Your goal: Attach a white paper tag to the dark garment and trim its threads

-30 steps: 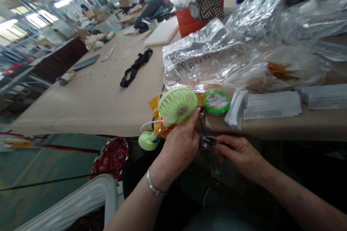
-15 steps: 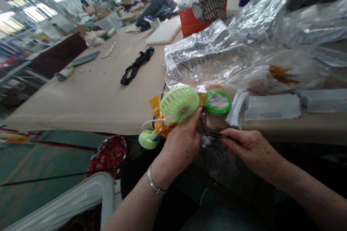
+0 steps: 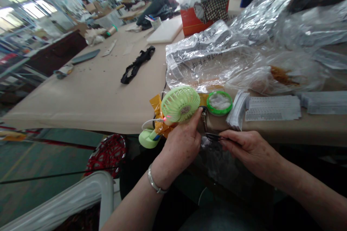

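Observation:
At the table's front edge, my left hand (image 3: 182,143) has its index finger reaching to the top of a small dark metal piece (image 3: 204,119); its other fingers are curled, and what they hold is hidden. My right hand (image 3: 248,148) pinches a thin dark piece (image 3: 214,136) between thumb and fingers, its tip close to the lower end of the metal piece. Just behind my left hand stands a light green fan (image 3: 180,104), fixed with brown tape (image 3: 155,104). A green-rimmed round tub (image 3: 219,103) with white fluffy filling sits beyond the metal piece.
Stacks of printed white labels (image 3: 272,108) lie right of the tub. Clear plastic bags (image 3: 200,63) cover the table behind. A black strip (image 3: 137,65) lies to the left, and a red box (image 3: 189,21) stands at the back. Below left are a red-filled basket (image 3: 107,154) and a white bin (image 3: 104,187).
My right hand and the thin dark piece have shifted very slightly. My left hand stays at the metal piece. The whole view has moved a little.

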A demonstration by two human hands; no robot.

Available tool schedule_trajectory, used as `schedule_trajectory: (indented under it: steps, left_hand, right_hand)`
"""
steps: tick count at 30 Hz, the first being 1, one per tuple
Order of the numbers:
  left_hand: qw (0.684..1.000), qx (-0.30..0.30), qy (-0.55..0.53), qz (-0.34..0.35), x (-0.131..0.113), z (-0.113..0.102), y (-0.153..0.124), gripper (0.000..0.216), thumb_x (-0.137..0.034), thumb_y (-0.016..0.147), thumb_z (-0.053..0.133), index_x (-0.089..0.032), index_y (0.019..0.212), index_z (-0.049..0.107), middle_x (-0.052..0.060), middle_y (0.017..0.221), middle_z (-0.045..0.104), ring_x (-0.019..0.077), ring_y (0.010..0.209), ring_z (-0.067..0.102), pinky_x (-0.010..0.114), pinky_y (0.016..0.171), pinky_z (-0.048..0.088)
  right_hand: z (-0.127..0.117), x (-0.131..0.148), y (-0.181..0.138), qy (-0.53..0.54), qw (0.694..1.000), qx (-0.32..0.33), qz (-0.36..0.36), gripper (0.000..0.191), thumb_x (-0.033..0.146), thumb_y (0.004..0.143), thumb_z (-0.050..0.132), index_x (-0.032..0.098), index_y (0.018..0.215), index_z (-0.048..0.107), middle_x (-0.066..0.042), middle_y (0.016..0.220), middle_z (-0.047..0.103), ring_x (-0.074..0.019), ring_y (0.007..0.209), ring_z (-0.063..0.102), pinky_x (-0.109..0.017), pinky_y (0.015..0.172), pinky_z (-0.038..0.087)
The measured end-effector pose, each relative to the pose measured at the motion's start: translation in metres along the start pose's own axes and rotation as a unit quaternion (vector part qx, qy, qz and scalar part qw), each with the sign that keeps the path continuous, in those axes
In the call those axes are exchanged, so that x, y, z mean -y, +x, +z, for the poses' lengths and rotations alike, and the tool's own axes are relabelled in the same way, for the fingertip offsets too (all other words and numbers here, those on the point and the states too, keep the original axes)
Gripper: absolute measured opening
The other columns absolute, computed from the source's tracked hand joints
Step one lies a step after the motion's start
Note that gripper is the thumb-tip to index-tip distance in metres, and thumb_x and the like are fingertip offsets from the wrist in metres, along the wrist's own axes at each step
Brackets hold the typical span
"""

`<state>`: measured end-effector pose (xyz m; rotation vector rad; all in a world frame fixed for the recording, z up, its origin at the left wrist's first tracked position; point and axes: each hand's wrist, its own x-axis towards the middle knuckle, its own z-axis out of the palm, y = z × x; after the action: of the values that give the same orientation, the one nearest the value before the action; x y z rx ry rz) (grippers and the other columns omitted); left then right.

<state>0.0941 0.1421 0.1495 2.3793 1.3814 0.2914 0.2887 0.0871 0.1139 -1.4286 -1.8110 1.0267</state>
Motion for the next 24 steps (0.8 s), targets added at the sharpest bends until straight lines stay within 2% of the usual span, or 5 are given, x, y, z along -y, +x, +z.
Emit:
schedule_trajectory:
  steps: [5, 10, 14, 20, 24]
  left_hand:
    - [1.000, 0.002, -0.010, -0.005, 0.001, 0.000, 0.000, 0.065, -0.006, 0.084, 0.041, -0.020, 0.147, 0.031, 0.014, 0.131, 0.059, 0.0252, 0.117, 0.059, 0.043, 0.102, 0.045]
    - [1.000, -0.001, -0.011, -0.002, 0.000, -0.001, 0.000, 0.064, -0.006, 0.084, 0.041, -0.019, 0.146, 0.033, 0.014, 0.134, 0.057, 0.0255, 0.120, 0.056, 0.043, 0.105, 0.042]
    - [1.000, -0.001, -0.018, 0.000, 0.000, 0.000, 0.000, 0.064, -0.006, 0.083, 0.041, -0.018, 0.146, 0.033, 0.014, 0.134, 0.057, 0.0251, 0.121, 0.055, 0.042, 0.105, 0.042]
    - [1.000, -0.004, -0.006, -0.002, 0.000, 0.000, -0.001, 0.064, -0.007, 0.084, 0.041, -0.019, 0.146, 0.033, 0.013, 0.137, 0.054, 0.0256, 0.122, 0.054, 0.043, 0.106, 0.041]
    - [1.000, -0.002, -0.009, -0.002, 0.000, 0.000, -0.001, 0.064, -0.006, 0.083, 0.041, -0.018, 0.146, 0.033, 0.013, 0.138, 0.053, 0.0248, 0.122, 0.054, 0.042, 0.106, 0.041]
  right_hand:
    - [0.000, 0.000, 0.004, 0.018, 1.000, -0.008, 0.010, 0.019, 0.028, 0.090, 0.050, 0.020, 0.091, 0.067, 0.003, 0.066, 0.066, -0.0093, 0.054, 0.057, -0.019, 0.052, 0.042]
    - [0.001, 0.001, 0.005, 0.038, 0.999, 0.008, -0.003, 0.019, 0.028, 0.090, 0.050, 0.021, 0.093, 0.068, 0.003, 0.068, 0.067, -0.0089, 0.055, 0.057, -0.019, 0.053, 0.043]
    - [0.000, 0.002, 0.005, 0.040, 0.999, 0.000, 0.016, 0.021, 0.029, 0.090, 0.049, 0.019, 0.093, 0.068, 0.002, 0.067, 0.066, -0.0087, 0.049, 0.054, -0.020, 0.049, 0.042]
    - [-0.007, 0.007, 0.007, -0.005, 0.999, 0.034, 0.002, 0.021, 0.030, 0.090, 0.049, 0.020, 0.088, 0.067, 0.003, 0.061, 0.063, -0.0086, 0.047, 0.052, -0.020, 0.048, 0.040]
    - [-0.012, 0.010, 0.009, -0.041, 0.999, 0.026, -0.006, 0.022, 0.029, 0.092, 0.047, 0.021, 0.086, 0.067, 0.004, 0.058, 0.062, -0.0087, 0.045, 0.051, -0.021, 0.048, 0.038]
